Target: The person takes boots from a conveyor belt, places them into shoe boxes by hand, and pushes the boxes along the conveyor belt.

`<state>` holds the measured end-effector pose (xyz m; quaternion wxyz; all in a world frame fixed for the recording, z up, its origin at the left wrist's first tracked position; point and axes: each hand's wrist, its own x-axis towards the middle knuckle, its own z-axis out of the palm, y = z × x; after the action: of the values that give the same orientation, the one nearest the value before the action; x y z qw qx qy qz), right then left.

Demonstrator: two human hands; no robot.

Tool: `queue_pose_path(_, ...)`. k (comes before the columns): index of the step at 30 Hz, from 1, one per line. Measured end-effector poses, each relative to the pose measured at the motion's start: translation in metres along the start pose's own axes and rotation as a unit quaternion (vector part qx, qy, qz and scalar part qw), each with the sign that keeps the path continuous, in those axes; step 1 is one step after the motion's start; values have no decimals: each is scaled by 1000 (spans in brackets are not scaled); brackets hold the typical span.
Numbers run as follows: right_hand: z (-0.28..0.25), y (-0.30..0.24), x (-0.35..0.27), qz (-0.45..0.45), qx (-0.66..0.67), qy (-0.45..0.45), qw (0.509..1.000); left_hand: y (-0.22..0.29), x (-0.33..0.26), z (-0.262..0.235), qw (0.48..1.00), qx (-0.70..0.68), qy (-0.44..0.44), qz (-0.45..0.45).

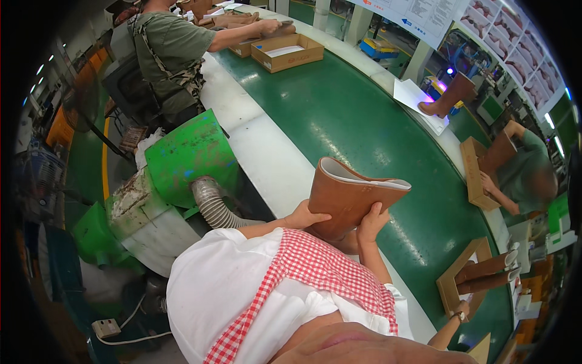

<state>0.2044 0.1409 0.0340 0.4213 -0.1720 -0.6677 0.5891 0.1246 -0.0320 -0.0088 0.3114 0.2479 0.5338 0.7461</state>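
Note:
Between my two hands stands a brown leather boot (341, 202), its shaft upright with the wide top opening and pale lining facing up. My left hand (307, 216) grips the left side of the shaft, thumb laid across the leather. On the right side my right hand (371, 224) holds the shaft with its thumb pointing up. The boot's foot is mostly hidden behind my right hand and the red-checked apron (327, 258).
A green conveyor belt (339, 133) with white edges curves past me. Cardboard boxes (288, 59) stand on it, and several co-workers handle boots. At left are a green machine (191, 151) and a ribbed hose (212, 203). Another boot (448, 96) stands across the belt.

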Motion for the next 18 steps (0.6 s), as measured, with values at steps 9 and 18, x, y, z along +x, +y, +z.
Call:
queue_pose_path(9,-8,-73,31,-98,44,-18,994,0,0,-13,998,66,-18,3)
queue_pose_path(18,-6,-72,15,-111,29,-66,991,-19,-12,-35,992,104,-75,-18)
